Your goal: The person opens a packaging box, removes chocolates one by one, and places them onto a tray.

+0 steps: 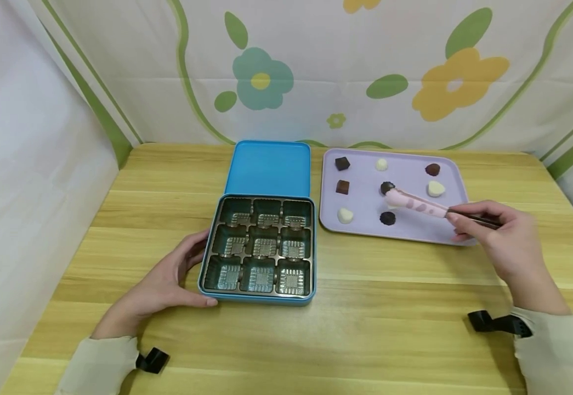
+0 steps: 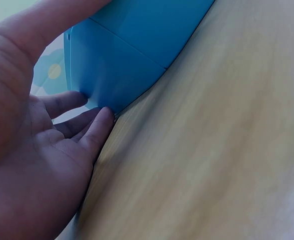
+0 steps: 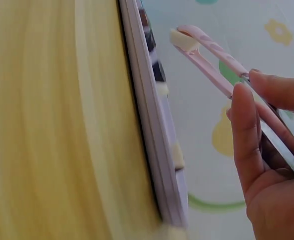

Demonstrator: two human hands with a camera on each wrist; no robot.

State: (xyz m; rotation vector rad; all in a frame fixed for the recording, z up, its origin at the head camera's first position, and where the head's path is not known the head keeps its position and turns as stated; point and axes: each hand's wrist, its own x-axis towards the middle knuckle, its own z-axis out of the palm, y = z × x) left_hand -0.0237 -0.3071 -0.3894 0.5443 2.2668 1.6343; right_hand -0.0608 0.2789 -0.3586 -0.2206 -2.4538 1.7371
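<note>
My left hand (image 1: 168,282) holds the near left corner of a blue tin (image 1: 286,300), thumb along the front, fingertips against the left side. In the left wrist view those fingers (image 2: 99,130) touch the tin's wall low by the tabletop. Inside the tin sits a brown divided insert (image 1: 242,249) with bare compartments. My right hand (image 1: 508,238) grips pink tongs (image 1: 421,206) by their metal handles above a lilac tray (image 1: 360,206). A white chocolate (image 3: 183,41) is pinched between the tong tips, raised off the tray; in the head view the tips mostly hide it.
The blue lid (image 1: 268,167) lies behind the tin. On the tray are dark chocolates (image 1: 387,218), brown ones (image 1: 342,187) and white ones (image 1: 345,215), spaced apart. A flowered cloth (image 1: 325,71) hangs behind the wooden table (image 1: 365,318).
</note>
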